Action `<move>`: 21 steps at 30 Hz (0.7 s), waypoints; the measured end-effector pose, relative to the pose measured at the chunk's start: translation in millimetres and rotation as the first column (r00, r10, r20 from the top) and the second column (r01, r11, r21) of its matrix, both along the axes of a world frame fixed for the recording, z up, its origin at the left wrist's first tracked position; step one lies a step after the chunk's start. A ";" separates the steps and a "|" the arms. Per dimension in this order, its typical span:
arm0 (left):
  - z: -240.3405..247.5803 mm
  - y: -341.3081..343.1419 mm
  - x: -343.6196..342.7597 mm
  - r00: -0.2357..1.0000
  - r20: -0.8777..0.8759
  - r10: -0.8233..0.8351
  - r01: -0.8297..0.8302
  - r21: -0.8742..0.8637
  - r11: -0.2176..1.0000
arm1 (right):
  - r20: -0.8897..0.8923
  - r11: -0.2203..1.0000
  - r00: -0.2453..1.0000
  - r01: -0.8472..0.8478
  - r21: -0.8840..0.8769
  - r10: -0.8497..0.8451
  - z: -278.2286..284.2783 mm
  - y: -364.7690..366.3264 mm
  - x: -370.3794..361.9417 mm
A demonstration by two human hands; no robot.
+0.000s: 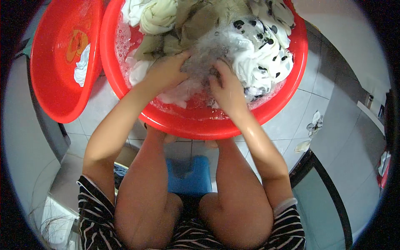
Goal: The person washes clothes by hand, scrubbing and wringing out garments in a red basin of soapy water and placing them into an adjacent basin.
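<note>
A large red basin (189,129) holds soapy water and wet laundry. Both my hands are inside it, near its front side. My left hand (173,73) reaches in beside a brownish cloth (196,21), its fingers smeared by splashing water. Opposite it, my right hand (228,85) has its fingers curled at the water; what they grip is hidden by spray. Just right of that hand lies a white cloth with black spots (260,58). A cream cloth (158,16) is bunched at the far left of the basin, and pale fabric (177,96) shows under my left wrist.
A second red basin (62,96) stands tilted on the left with a small white cloth (82,66) in it. Between my legs is a blue plastic stool (189,175). Scraps (315,123) lie on the grey tiled floor (321,83), near a dark-framed glass panel (321,200).
</note>
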State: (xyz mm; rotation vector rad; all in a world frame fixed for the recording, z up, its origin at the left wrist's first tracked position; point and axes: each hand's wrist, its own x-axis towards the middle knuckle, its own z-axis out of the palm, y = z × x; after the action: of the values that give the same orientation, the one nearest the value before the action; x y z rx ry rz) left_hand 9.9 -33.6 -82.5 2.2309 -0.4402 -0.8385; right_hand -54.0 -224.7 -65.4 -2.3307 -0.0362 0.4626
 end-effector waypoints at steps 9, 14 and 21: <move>55.5 -14.6 -43.7 0.935 -0.115 0.336 -0.355 -0.374 0.857 | -0.926 -0.181 0.358 0.925 0.334 0.120 15.1 24.6 14.7; 91.9 -53.2 -62.2 0.972 0.214 0.101 -0.015 -0.370 0.929 | -0.582 -0.525 0.662 0.741 0.418 0.472 -31.1 12.0 19.7; 24.9 -26.3 8.4 0.905 0.279 0.322 -0.337 0.006 0.941 | -0.891 -0.043 0.371 0.918 0.394 -0.262 30.3 50.2 10.5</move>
State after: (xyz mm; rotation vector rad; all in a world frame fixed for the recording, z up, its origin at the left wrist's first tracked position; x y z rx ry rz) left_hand 18.3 -59.9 -57.6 2.3917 -0.1554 -0.3681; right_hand -43.4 -174.5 -35.1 -0.6724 0.9285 0.4298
